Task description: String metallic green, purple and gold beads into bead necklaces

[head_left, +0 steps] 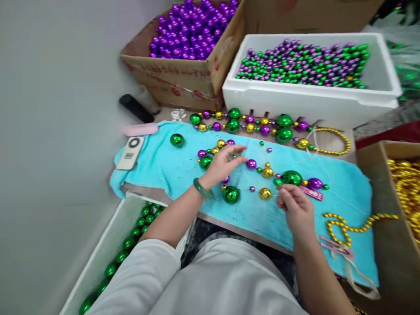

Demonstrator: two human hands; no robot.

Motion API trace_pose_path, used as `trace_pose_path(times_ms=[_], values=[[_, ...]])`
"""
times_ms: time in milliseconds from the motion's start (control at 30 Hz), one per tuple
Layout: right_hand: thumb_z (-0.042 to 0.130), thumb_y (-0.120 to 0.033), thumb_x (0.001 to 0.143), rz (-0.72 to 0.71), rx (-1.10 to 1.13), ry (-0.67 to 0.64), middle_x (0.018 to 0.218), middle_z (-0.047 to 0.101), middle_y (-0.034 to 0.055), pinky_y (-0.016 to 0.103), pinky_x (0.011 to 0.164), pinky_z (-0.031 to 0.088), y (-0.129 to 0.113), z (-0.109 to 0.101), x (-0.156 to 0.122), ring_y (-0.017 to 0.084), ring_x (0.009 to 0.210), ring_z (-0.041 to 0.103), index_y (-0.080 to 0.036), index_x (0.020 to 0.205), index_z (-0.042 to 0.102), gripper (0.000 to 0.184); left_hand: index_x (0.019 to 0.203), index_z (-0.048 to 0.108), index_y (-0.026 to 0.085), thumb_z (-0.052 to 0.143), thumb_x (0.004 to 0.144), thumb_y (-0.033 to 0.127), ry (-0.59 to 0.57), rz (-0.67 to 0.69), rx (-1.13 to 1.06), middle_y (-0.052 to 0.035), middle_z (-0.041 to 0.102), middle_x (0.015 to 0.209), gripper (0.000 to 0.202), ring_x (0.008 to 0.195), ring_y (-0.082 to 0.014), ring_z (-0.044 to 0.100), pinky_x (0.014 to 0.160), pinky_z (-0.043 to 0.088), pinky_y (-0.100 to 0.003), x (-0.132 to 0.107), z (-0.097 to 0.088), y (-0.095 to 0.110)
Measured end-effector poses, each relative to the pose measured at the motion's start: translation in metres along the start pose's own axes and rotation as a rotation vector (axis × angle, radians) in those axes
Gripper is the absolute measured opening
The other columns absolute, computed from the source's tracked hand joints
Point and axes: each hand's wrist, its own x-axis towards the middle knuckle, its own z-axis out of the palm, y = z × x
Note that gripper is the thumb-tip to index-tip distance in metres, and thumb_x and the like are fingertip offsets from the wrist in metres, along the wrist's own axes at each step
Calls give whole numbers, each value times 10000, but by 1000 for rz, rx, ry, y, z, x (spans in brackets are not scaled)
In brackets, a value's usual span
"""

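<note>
A partly strung strand of green, gold and purple beads (267,171) lies on a turquoise towel (170,170). My left hand (225,165), with a green bangle on the wrist, hovers over the strand's left end, fingers loosely curled near a purple bead (251,164). Just below a large green bead (291,178), my right hand (295,208) has its fingertips pinched together, apparently on the thin string. A large green ball (231,194) and a gold bead (265,193) lie between the hands.
A finished bead strand (249,123) lies at the towel's far edge. Behind stand a cardboard box of purple beads (192,30) and a white foam box of mixed beads (305,63). Green balls fill a white box (131,236) at lower left; gold chains (348,225) lie right.
</note>
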Motion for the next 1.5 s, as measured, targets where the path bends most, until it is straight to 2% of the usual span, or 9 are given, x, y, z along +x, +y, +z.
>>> trace_pose_path(times_ms=[167, 300, 533, 767, 900, 1133, 1267, 1400, 1500], values=[[724, -333, 788, -2, 59, 93, 553, 520, -37, 203, 426, 324, 1, -22, 8, 91, 490, 472, -180, 844, 633, 186, 991, 695, 176, 635, 832, 214, 548, 36, 732, -104, 660, 1110, 175, 1150, -265, 533, 1076, 319, -382, 24, -110, -7], [744, -310, 767, -34, 106, 176, 542, 512, -41, 202, 430, 316, -5, -34, 13, 85, 490, 463, -177, 822, 638, 179, 993, 701, 162, 586, 860, 267, 467, -100, 902, -96, 689, 1039, 205, 1009, -243, 589, 958, 408, -350, 30, -154, -24], [736, -321, 773, -18, 93, 161, 545, 519, -41, 201, 428, 325, -8, -28, 13, 83, 480, 466, -177, 828, 633, 185, 1006, 737, 171, 752, 716, 439, 5, -345, 911, -92, 721, 897, 396, 845, -246, 636, 816, 471, -333, 26, -123, -43], [698, -365, 789, -4, 5, 115, 532, 516, -41, 211, 425, 328, -6, -28, 5, 90, 463, 454, -177, 834, 619, 209, 1001, 739, 178, 677, 762, 371, 140, -295, 794, -76, 735, 925, 313, 805, -210, 638, 803, 487, -320, 36, -130, -49], [688, -377, 787, -6, 3, 120, 525, 503, -45, 213, 427, 331, -7, -29, 5, 88, 463, 442, -177, 827, 619, 215, 967, 743, 174, 683, 756, 339, 10, -358, 944, -111, 726, 945, 275, 882, -266, 637, 863, 470, -374, 43, -125, -45], [674, -409, 785, -3, -6, 119, 514, 496, -48, 215, 424, 324, -12, -29, 10, 88, 453, 439, -184, 817, 601, 238, 1201, 657, 186, 577, 830, 338, -140, 141, 1047, -133, 634, 1230, 408, 1189, -302, 518, 1074, 330, -442, 72, -77, -39], [664, -415, 777, -1, 11, 115, 502, 487, -54, 215, 420, 315, -13, -29, 11, 86, 442, 428, -183, 813, 593, 245, 1132, 685, 195, 650, 771, 306, -323, 88, 1110, -139, 679, 1144, 380, 1125, -333, 545, 1030, 353, -471, 91, -48, -39], [647, -410, 793, 6, 14, 128, 518, 489, -52, 216, 433, 329, -14, -32, 8, 85, 454, 430, -183, 822, 590, 236, 1024, 683, 206, 706, 690, 243, -189, 50, 892, -100, 695, 1049, 337, 1058, -307, 580, 995, 391, -430, 96, -31, -29], [652, -422, 790, 6, 25, 104, 518, 484, -51, 217, 428, 332, -12, -31, 4, 88, 451, 428, -184, 834, 598, 248, 997, 621, 207, 721, 680, 276, -10, -85, 275, -48, 683, 939, 339, 837, -196, 621, 829, 482, -337, 80, -17, -10]])
